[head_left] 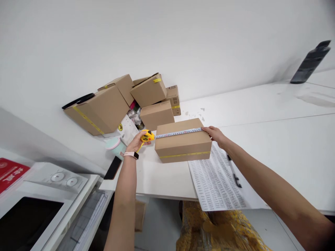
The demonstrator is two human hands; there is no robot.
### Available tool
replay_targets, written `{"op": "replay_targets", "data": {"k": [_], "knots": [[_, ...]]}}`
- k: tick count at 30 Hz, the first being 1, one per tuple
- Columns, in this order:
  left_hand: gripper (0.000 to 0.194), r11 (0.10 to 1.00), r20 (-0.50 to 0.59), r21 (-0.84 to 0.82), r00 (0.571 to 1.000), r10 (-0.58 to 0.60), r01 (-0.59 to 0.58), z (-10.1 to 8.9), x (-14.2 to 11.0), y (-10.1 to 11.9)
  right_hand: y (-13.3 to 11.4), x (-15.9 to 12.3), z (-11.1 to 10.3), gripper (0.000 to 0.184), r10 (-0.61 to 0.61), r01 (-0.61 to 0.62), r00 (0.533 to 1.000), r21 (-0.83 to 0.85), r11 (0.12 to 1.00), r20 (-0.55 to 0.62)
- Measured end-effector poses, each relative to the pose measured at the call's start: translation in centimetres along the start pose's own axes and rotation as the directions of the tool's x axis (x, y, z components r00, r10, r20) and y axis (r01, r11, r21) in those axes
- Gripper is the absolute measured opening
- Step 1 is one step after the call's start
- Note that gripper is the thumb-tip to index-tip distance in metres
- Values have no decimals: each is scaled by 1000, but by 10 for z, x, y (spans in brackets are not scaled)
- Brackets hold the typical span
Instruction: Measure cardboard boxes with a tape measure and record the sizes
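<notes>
A closed brown cardboard box (180, 146) with a yellow strip along its near side sits on the white table (167, 181). My left hand (138, 141) is wrapped round a yellow tape measure (148, 136) at the box's left end. The metal blade (179, 132) runs out lengthwise across the box's top. At the right end, the fingers of my right hand (212, 135) pinch the blade's tip against the box's edge. Printed sheets (217, 181) lie partly under the box and my right forearm, with a black-and-clear pen (235, 172) on them.
Several cardboard boxes (157, 116) are piled at the back left by the wall. A mint-lidded cup (115, 146) and a dark phone-like slab (113, 168) are near the table's left edge. A microwave (31, 209) stands lower left. A dark bottle (310, 62) stands far right.
</notes>
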State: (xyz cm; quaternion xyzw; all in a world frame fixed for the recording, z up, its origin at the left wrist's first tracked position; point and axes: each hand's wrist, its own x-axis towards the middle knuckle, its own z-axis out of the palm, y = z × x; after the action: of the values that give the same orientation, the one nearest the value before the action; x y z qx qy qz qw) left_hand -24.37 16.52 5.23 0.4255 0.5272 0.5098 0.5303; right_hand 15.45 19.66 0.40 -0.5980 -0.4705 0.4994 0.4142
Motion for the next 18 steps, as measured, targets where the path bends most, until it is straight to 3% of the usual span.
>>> {"op": "replay_targets", "data": {"k": [6, 9, 12, 14, 16, 18], "knots": [[43, 993, -32, -3, 992, 119, -119, 14, -16, 13, -10, -4, -8, 28, -61, 59, 997, -35, 998, -51], [53, 985, 14, 7, 985, 171, -171, 28, -43, 32, -26, 0, -19, 23, -82, 88, 995, 148, 985, -50], [65, 981, 164, 70, 972, 168, -181, 45, -85, 37, -50, 8, -32, 23, -145, 154, 988, 368, 917, -50], [69, 991, 297, 95, 953, 57, -89, 61, -119, 24, -66, 15, -36, 25, -209, 206, 977, 409, 889, -38], [72, 997, 456, 37, 887, -75, 65, 83, -151, -3, -77, 21, -31, 25, -255, 228, 967, 373, 899, 23], [67, 971, 537, -93, 833, -138, 220, 113, -177, -36, -83, 26, -18, 24, -256, 212, 957, 279, 937, 133]]}}
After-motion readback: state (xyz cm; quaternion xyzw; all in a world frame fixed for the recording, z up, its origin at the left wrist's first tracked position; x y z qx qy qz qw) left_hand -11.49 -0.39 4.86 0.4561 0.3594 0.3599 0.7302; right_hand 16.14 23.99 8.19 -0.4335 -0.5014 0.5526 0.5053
